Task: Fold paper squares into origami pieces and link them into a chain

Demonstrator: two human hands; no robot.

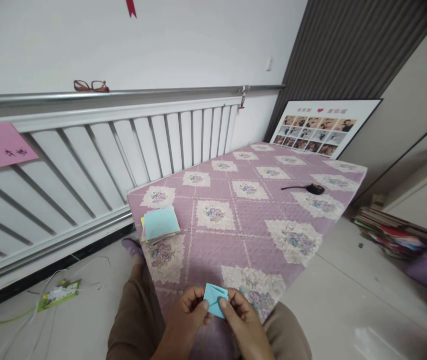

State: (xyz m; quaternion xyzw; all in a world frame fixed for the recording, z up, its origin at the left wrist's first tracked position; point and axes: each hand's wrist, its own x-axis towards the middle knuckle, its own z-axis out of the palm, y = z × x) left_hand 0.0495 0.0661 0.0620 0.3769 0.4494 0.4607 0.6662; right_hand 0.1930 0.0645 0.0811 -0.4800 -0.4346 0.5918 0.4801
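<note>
A small piece of folded light-blue paper [215, 296] is held up over the near edge of the table, with crease lines and layered flaps on its upper side. My left hand [190, 312] pinches its left edge between thumb and fingers. On the other side, my right hand [241, 315] grips the right edge, its thumb lying flat across the front. The undersides of the fingers are hidden behind the paper. Farther left on the table lies a stack of coloured paper squares [161, 222], a light-blue sheet on top.
A purple flowered cloth covers the table [213, 245]. A black object with a thin strap [315, 188] lies on its right part. Beyond stand a white radiator [153, 145] and a photo board [318, 127]. A power strip [61, 295] with cables is on the floor at left.
</note>
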